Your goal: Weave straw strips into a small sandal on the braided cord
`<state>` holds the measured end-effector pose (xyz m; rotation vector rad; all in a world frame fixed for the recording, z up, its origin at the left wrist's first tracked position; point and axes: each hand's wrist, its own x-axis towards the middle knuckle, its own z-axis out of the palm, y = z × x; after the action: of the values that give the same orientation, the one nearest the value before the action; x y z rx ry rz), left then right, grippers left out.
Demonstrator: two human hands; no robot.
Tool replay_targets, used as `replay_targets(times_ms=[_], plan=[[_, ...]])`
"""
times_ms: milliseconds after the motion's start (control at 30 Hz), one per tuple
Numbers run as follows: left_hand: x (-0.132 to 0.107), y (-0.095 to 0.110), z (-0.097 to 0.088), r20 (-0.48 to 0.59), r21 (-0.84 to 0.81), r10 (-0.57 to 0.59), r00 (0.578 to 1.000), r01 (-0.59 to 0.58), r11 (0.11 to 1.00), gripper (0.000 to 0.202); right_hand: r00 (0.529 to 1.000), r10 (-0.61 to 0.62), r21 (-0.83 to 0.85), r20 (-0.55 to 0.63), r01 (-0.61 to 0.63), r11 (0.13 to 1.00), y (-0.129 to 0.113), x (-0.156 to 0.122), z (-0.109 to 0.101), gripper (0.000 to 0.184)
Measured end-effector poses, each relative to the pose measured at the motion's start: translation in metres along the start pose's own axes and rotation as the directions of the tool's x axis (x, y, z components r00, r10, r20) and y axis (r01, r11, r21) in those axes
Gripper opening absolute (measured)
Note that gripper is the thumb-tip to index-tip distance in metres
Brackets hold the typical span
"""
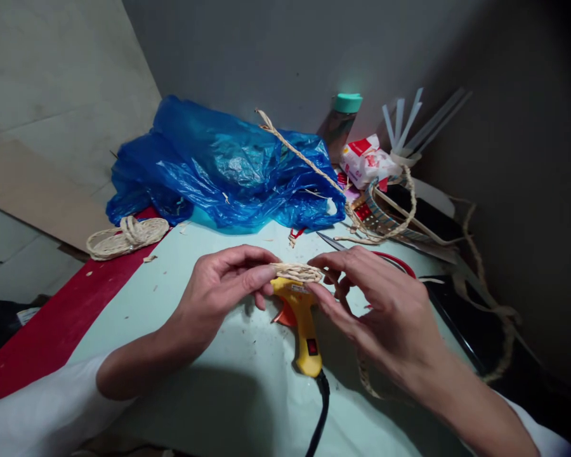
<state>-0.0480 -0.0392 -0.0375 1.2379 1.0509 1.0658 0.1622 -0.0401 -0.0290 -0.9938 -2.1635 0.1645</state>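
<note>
Both my hands hold a small flat coil of braided straw [297, 271] above the table. My left hand [223, 284] pinches its left end between thumb and fingers. On the coil's right end my right hand [371, 298] presses with thumb and fingertips, its other fingers spread. A yellow glue gun [304, 330] lies on the pale green tabletop [238, 374] right under the coil, its black cord running toward me. A straw braid [297, 151] trails from the blue bag's top down to the right.
A crumpled blue plastic bag [219, 168] fills the back of the table. A finished straw coil [126, 236] lies on a red strip [61, 324] at left. At back right stand a teal-capped bottle [342, 124], clear glue sticks [409, 124], a woven basket [385, 216] and scissors [333, 242].
</note>
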Motion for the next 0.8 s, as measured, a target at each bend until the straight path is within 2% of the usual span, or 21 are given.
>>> replay_targets(times_ms=[100,167,233,300,367,433,667,800], plan=[[0.000,0.002,0.001,-0.022,0.285,0.145,0.989,-0.132,0.949,0.020,0.997,0.053,0.039,0.061,-0.055,0.998,0.003,-0.003,-0.002,0.014],[0.000,0.001,0.002,0.041,0.494,0.319,0.947,-0.297,0.817,0.028,0.993,0.070,0.056,0.092,-0.076,0.996,0.004,-0.005,-0.002,0.013],[0.000,-0.002,0.003,0.173,0.619,0.491,0.853,-0.483,0.620,0.030,0.989,0.070,0.074,0.128,-0.080,0.994,0.004,-0.006,-0.001,0.012],[-0.001,-0.005,0.004,0.277,0.654,0.603,0.748,-0.607,0.452,0.027,0.984,0.062,0.086,0.166,-0.077,0.993,0.002,-0.007,0.001,0.011],[-0.001,-0.008,0.005,0.319,0.655,0.655,0.685,-0.659,0.370,0.024,0.982,0.057,0.089,0.179,-0.074,0.993,0.001,-0.008,0.002,0.011],[-0.001,-0.009,0.006,0.334,0.652,0.664,0.668,-0.673,0.349,0.025,0.983,0.054,0.093,0.178,-0.072,0.993,-0.001,-0.009,0.002,0.010],[-0.001,-0.007,0.008,0.330,0.646,0.684,0.650,-0.684,0.339,0.022,0.984,0.037,0.078,0.175,-0.051,0.996,-0.002,-0.009,0.004,0.009],[-0.003,-0.007,0.007,0.276,0.691,0.653,0.706,-0.618,0.376,0.020,0.997,0.010,0.007,0.080,-0.011,1.000,-0.002,-0.008,0.005,0.013]])
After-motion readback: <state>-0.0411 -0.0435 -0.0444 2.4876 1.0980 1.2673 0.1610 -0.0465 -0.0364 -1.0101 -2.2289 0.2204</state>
